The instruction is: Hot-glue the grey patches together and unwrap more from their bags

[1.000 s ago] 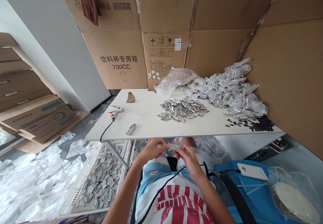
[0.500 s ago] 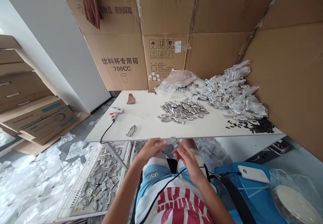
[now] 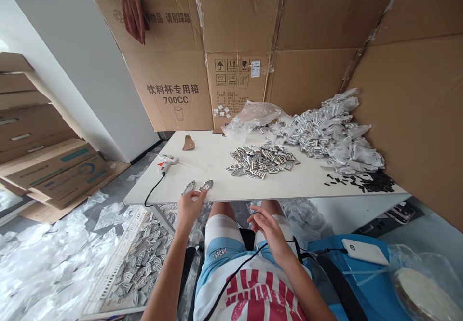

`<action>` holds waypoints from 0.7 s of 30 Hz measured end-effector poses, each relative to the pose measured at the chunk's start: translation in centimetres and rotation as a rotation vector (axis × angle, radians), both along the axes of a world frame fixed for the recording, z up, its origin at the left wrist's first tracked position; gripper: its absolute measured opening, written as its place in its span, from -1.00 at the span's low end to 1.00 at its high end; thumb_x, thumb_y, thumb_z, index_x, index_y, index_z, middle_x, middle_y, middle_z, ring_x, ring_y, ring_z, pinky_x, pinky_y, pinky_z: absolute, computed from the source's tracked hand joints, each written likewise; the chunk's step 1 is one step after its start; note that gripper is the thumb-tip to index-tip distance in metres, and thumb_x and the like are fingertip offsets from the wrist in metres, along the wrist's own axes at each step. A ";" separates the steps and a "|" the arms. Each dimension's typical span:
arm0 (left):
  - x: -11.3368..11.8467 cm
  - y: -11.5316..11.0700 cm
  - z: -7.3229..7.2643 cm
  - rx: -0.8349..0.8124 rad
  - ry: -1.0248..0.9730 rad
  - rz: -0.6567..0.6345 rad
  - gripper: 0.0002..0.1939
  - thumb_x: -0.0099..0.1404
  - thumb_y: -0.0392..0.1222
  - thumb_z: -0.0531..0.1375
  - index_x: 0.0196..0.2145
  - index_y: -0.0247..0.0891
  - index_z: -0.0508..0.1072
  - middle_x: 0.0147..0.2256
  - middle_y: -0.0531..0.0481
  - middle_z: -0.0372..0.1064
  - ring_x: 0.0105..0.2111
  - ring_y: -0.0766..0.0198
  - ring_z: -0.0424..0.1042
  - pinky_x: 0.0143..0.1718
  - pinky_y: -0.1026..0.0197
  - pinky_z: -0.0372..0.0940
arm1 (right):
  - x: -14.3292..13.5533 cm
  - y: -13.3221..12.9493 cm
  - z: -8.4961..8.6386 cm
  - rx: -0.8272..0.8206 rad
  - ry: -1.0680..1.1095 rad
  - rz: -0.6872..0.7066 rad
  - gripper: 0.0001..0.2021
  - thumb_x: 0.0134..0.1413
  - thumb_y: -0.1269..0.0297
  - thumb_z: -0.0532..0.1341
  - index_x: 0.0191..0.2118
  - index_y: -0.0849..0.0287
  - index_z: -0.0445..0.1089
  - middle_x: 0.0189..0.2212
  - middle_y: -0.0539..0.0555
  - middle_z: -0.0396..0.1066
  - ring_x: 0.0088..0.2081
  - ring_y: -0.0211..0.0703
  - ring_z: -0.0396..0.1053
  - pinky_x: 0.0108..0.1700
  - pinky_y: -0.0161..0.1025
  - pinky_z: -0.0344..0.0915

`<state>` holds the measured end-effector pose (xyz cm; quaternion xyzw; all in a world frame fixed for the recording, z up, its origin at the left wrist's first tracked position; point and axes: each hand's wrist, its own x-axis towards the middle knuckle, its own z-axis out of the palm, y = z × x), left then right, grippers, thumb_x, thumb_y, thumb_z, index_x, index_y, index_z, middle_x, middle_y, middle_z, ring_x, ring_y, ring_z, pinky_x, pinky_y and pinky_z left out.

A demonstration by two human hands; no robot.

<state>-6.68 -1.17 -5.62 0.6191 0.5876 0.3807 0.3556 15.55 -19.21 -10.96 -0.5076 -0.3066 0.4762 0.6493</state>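
Note:
My left hand (image 3: 192, 205) is at the table's front edge, thumb and fingers pinching a small grey metal clip-like piece (image 3: 207, 185) at the tabletop. A second such piece (image 3: 188, 187) lies just left of it, partly behind my fingers. Over my lap is my right hand (image 3: 265, 227), its fingers bent and drawn together. Clear plastic shows near its fingertips, but what it grips, if anything, I cannot make out. A loose heap of the same metal pieces (image 3: 262, 161) lies mid-table.
A glue gun (image 3: 167, 163) with a black cord lies left on the white table (image 3: 213, 167). Bagged pieces (image 3: 325, 133) pile up at right, beside small black strips (image 3: 376, 182). Cardboard walls (image 3: 238, 27) enclose the back. A crate (image 3: 104, 282) of pieces stands below left.
My left hand has moved from over my lap, left and forward to the tabletop, bringing a metal piece beside the one lying there. My right hand has stayed nearly in place.

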 end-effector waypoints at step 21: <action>3.0 -3.4 3.0 -0.356 -0.432 -0.495 -0.43 0.10 0.30 0.46 -0.33 -0.32 0.57 -0.51 0.09 0.29 -0.60 0.48 0.05 -0.55 0.32 -0.16 | 10.5 11.6 1.1 0.139 -1.137 -0.381 -0.76 0.19 0.22 0.25 -0.08 0.07 0.60 -0.14 0.21 0.57 -0.01 0.18 0.39 0.16 0.08 0.28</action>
